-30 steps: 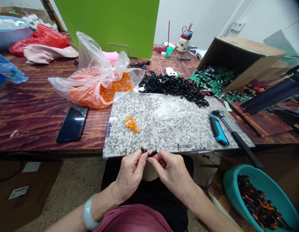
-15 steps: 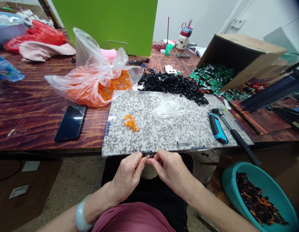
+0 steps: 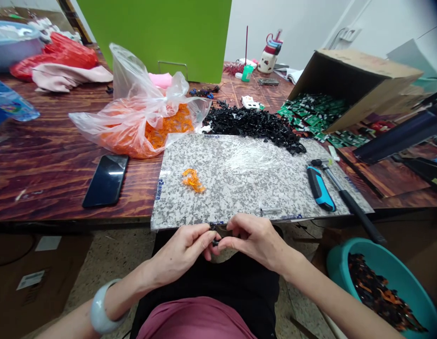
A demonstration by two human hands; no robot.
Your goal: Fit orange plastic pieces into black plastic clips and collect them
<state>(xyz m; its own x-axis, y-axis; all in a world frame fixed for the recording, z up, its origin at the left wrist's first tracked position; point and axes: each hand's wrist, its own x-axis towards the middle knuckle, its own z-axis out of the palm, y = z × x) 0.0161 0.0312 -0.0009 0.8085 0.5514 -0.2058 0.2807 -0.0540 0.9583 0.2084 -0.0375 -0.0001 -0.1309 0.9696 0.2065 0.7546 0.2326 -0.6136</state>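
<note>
Both hands meet just below the near edge of the speckled stone slab (image 3: 239, 188), over my lap. My left hand (image 3: 183, 252) and my right hand (image 3: 255, 240) each pinch a small black plastic part (image 3: 215, 241) between their fingertips, pressed together. A few loose orange clips (image 3: 193, 180) lie on the slab. Behind it lies a heap of black parts (image 3: 254, 125), and a clear bag of orange clips (image 3: 148, 120) sits to the left.
A phone (image 3: 106, 180) lies on the wooden table at left. A blue-handled tool (image 3: 320, 188) and a hammer (image 3: 349, 202) rest on the slab's right side. A tipped cardboard box (image 3: 352, 82) spills green pieces. A teal basin (image 3: 381, 287) of assembled parts sits low right.
Both hands, still pinching the black part, dropped a little lower and closer to my body, below the slab's edge. Nothing on the table moved.
</note>
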